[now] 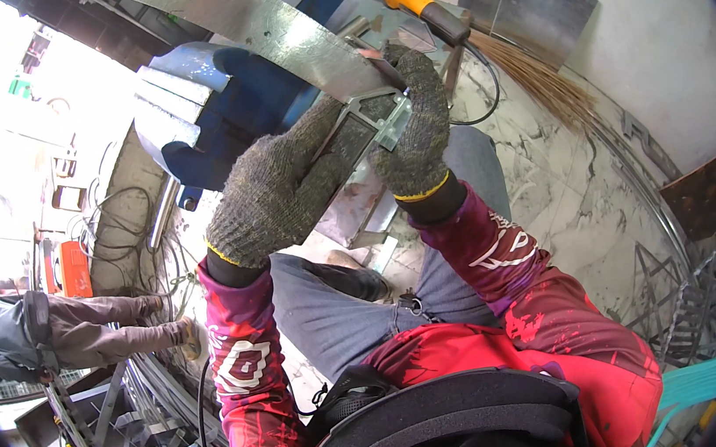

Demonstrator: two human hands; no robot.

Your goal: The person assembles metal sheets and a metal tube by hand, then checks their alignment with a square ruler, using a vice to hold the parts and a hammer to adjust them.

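Observation:
Grey knitted gloves with yellow cuff edges cover both hands. My left hand (270,189) is closed on a metal square (383,122) with a triangular cut-out in its head. The square lies across the near end of a long, shiny metal strip (256,23), which slants in from the upper left. My right hand (413,116) is closed beside the square's head and the strip's end. Its fingertips are bent, and a thin reddish thing shows near them, too small to name. Between the hands and my knees, a pale metal piece (355,211) is partly hidden.
A blue metal machine body (252,103) stands beyond my left hand. A yellow and grey angle grinder (422,9) lies at the far right, near a straw broom (535,71). Another person (79,330) stands at left, above piled metal bars (146,415). Cables cross the floor.

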